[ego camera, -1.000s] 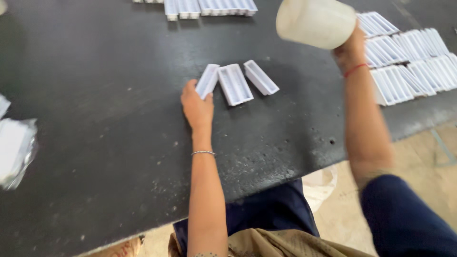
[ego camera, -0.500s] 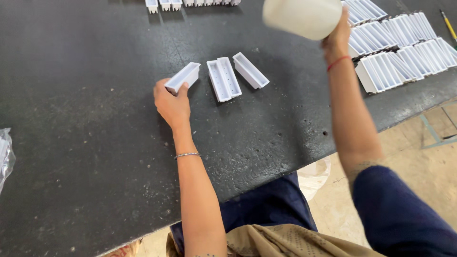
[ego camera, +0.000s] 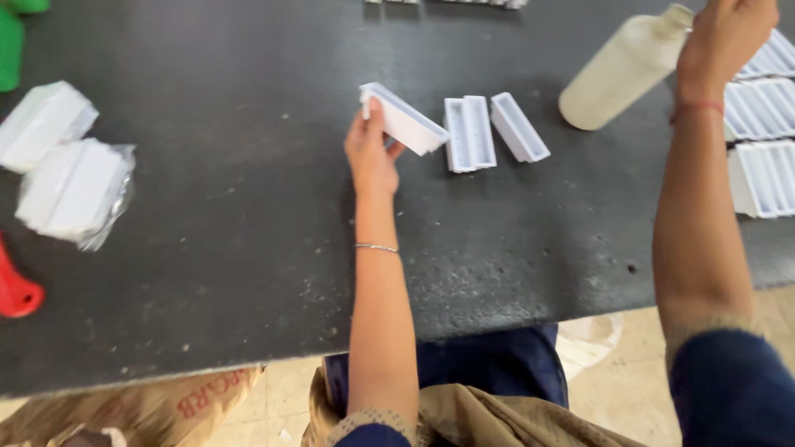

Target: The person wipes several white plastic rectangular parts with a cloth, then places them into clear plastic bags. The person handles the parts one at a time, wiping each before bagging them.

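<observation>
I observed the left hand (ego camera: 371, 153) closed on one end of a white rectangular tray (ego camera: 404, 118), lifted clear of the black table (ego camera: 207, 248) and tilted. The right hand (ego camera: 725, 37) was clamped round the neck of a cream plastic bottle (ego camera: 617, 70), held slanted with its base toward the left hand. Between the two hands, just right of the held tray, two joined white trays (ego camera: 469, 132) and a single tray (ego camera: 518, 126) lay flat on the table. Under and beyond the right forearm I noted rows of white trays (ego camera: 762, 174). Well to the left of the left hand lay wrapped white packets (ego camera: 70, 186), with a red object (ego camera: 15, 290) and a green object (ego camera: 10, 41) at the edge
</observation>
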### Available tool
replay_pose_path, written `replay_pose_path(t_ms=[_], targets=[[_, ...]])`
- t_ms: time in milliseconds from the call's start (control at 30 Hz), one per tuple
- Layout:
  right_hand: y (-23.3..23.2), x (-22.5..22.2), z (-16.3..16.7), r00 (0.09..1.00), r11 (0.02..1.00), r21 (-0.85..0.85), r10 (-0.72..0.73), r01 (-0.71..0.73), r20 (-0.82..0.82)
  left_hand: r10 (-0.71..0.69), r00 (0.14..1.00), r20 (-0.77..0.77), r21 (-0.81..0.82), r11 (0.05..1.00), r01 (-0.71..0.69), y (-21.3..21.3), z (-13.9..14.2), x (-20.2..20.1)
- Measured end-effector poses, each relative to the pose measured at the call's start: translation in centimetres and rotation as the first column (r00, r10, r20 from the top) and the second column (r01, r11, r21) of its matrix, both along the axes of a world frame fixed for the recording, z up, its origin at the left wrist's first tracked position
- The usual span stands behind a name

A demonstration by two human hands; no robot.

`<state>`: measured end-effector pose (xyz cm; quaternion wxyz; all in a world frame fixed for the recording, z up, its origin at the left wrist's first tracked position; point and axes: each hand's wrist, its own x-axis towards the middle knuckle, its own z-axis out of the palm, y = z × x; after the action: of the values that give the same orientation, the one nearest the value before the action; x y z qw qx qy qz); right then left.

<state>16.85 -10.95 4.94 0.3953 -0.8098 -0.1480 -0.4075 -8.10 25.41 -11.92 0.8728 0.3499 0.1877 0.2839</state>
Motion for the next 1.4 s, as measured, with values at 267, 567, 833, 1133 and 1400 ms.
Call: replay_pose_path(t_ms=[267,567,833,1133,1400], targets=[[10.7,-14.7,-8.1,0.285,0.592,0.695,0.806,-0.408,-0.519,-0.216,0.964,0.157,-0.042,0.973,0.225,-1.4,0.6,0.0],[12.1,-16.8,-9.9,0.086,0.423,0.880,0.906,-0.217,-0.414,-0.431,0.878,0.210,-0.036,0.894,0.448,-2.0,3.3,-1.0],[11.3,-17.3,-10.3,0.048,0.272,0.896,0.961,-0.351,-0.273,-0.449,0.886,0.117,0.071,0.894,0.443,-3.8,3.1,-1.1],[13.6,-22.1,-7.9,0.694,0.712,0.383,0.688,-0.588,-0.213,-0.399,0.916,0.033,0.100,0.914,0.394,-6.7,4.4,-1.1],[14.2,-23.5,-7.5,0.779,0.773,0.246,0.620,-0.585,-0.095,-0.438,0.895,0.079,0.069,0.898,0.434,-8.8,3.5,-1.0]])
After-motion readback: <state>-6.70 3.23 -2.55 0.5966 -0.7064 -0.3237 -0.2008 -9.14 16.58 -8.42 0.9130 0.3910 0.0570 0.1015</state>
